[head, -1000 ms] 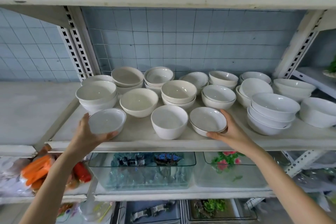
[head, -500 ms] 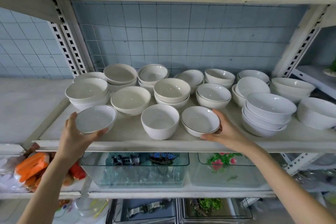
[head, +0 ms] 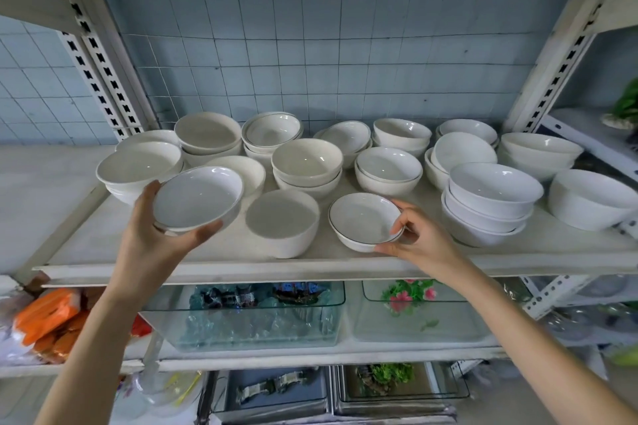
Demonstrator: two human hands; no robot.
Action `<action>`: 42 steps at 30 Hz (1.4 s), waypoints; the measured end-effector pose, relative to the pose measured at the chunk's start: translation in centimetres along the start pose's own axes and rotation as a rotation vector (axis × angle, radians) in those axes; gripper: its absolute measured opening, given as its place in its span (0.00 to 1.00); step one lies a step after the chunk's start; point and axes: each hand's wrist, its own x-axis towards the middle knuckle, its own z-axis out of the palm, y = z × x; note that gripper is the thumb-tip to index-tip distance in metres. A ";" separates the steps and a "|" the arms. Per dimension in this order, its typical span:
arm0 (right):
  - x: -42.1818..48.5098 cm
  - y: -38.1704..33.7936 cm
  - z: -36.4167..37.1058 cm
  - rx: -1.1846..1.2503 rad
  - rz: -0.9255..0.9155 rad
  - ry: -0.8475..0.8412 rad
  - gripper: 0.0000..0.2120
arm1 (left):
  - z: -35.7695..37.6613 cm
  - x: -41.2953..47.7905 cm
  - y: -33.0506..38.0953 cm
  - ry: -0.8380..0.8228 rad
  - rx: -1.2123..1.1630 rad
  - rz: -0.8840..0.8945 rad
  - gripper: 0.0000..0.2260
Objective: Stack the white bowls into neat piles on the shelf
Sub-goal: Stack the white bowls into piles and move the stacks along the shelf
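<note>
A: From the head camera, what has changed?

B: The left hand (head: 155, 238) has lifted its shallow bowl (head: 197, 197) off the shelf (head: 221, 267); a moment ago it sat near the front left edge. The fingers (head: 203, 235) are clenched under its rim, and it hangs tilted before the left pile (head: 138, 167).

A: And the right hand (head: 419, 238)?

B: Still grasping the dark-rimmed bowl (head: 365, 221), which rests near the front edge, beside a deep bowl (head: 282, 221).

A: Meaning?

B: Probably one loose bowl is heading for a pile; many piles behind remain uneven.
</note>
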 end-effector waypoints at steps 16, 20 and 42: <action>-2.0 -3.0 -1.7 0.238 -0.030 -0.046 0.47 | 12.7 -1.1 8.2 -0.270 -0.279 0.081 0.50; -1.5 -3.4 -1.5 0.273 -0.061 -0.044 0.37 | 15.7 -1.5 8.8 -0.339 -0.355 0.079 0.47; -1.4 -0.6 -1.9 0.283 0.113 -0.047 0.31 | 19.0 -1.9 5.1 -0.505 -0.409 -0.016 0.39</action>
